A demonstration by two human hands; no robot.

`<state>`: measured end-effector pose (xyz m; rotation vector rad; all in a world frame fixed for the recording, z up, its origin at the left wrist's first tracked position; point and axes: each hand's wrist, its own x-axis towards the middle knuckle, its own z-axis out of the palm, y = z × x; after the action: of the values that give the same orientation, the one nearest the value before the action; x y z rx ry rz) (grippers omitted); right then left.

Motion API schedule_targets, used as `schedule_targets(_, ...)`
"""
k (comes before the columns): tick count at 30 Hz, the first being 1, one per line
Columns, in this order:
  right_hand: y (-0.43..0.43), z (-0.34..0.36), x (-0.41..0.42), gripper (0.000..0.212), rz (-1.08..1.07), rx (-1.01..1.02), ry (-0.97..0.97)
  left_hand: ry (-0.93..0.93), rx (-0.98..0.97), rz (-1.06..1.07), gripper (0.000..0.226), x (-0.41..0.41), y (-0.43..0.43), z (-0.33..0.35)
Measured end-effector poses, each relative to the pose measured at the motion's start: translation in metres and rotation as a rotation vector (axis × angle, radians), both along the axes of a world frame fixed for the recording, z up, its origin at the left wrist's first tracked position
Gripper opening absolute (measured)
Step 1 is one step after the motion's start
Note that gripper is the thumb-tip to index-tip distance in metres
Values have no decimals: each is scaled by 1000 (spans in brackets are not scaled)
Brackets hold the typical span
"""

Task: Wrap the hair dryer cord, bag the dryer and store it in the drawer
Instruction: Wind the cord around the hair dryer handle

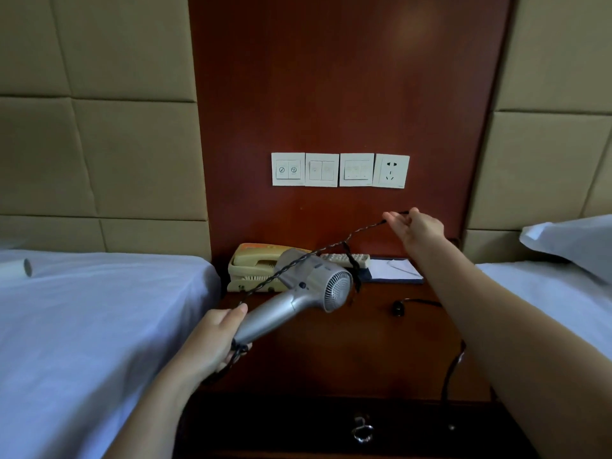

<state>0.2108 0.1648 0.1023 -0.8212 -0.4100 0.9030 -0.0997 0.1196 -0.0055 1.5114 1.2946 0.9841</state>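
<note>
The left hand [212,339] grips the handle of a silver hair dryer [308,286], fingers and thumb curled round it, and holds it in the air above the wooden surface [331,342]. The dryer's round rear grille faces the camera. Its black cord [331,247] bunches at the base of the handle in the left hand, then runs taut across the dryer body up to the right hand [414,228]. The right hand is raised higher and farther away, below the wall socket [390,170]. It pinches the cord between thumb and nearly straight fingers.

Behind the dryer, between the hands, stand a beige telephone [251,270], a remote control [344,260] and a notepad [394,270]. A small dark object [397,308] with a black lead lies under the right forearm. A drawer [331,425] with a ring pull sits below the hands. One bed [82,326] lies beside the left hand, another [546,293] beyond the right arm.
</note>
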Motion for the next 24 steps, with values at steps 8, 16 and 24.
schedule_targets(8,13,-6,40,22,-179,26,-21,-65,15,116,46,-12,8,-8)
schedule_targets(16,33,-64,4,31,20,-194,-200,105,74,237,41,-11,13,-10)
schedule_targets(24,28,-91,-25,66,186,-441,-1254,278,193,208,47,16,13,-8)
